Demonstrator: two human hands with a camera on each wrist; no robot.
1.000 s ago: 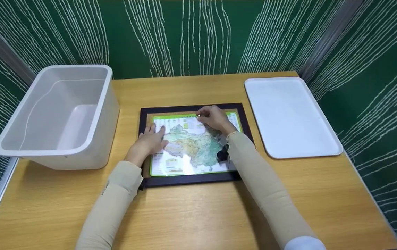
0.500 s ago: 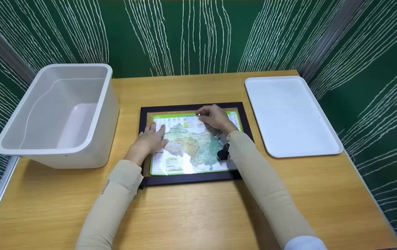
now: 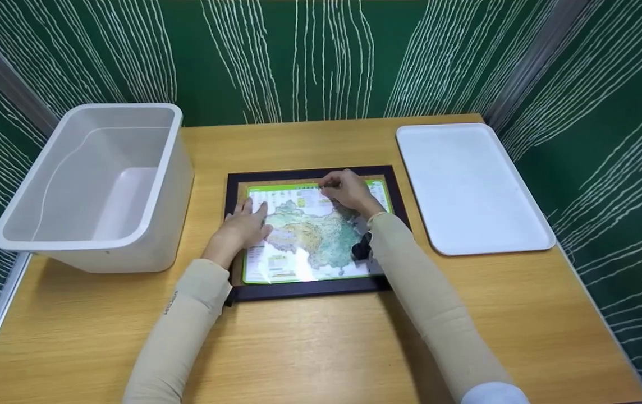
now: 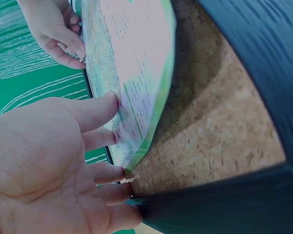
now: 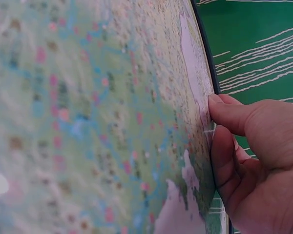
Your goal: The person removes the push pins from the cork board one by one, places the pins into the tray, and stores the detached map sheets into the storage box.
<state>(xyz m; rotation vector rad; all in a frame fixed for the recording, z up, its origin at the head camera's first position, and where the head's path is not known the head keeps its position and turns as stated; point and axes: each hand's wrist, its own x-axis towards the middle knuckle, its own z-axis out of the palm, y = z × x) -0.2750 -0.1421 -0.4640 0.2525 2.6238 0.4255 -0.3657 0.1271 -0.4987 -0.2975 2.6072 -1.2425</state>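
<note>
A laminated map (image 3: pixel 298 241) with a green border lies on a cork board (image 4: pixel 224 117) in a dark frame (image 3: pixel 310 289). My left hand (image 3: pixel 244 227) rests spread on the map's left side. In the left wrist view its straight fingertips reach past the map's green edge to the cork and frame. My right hand (image 3: pixel 349 192) is at the map's top edge, thumb and index finger pinching a small pale push pin (image 5: pixel 210 130), mostly hidden by the fingertips. The left wrist view shows the right hand (image 4: pixel 63 41) with its fingertips against the far edge.
A deep white plastic bin (image 3: pixel 155 224) stands on the left of the wooden table (image 3: pixel 310 348). To the right lies a flat white tray (image 3: pixel 472 191). Green panels (image 3: pixel 332 62) with white streaks rise behind and beside the table. A black wrist camera (image 3: pixel 361 247) sits under the right forearm.
Both hands and the map keep their places. The bright spot at the right fingertips, visible in the earlier head frames, has faded from view.
</note>
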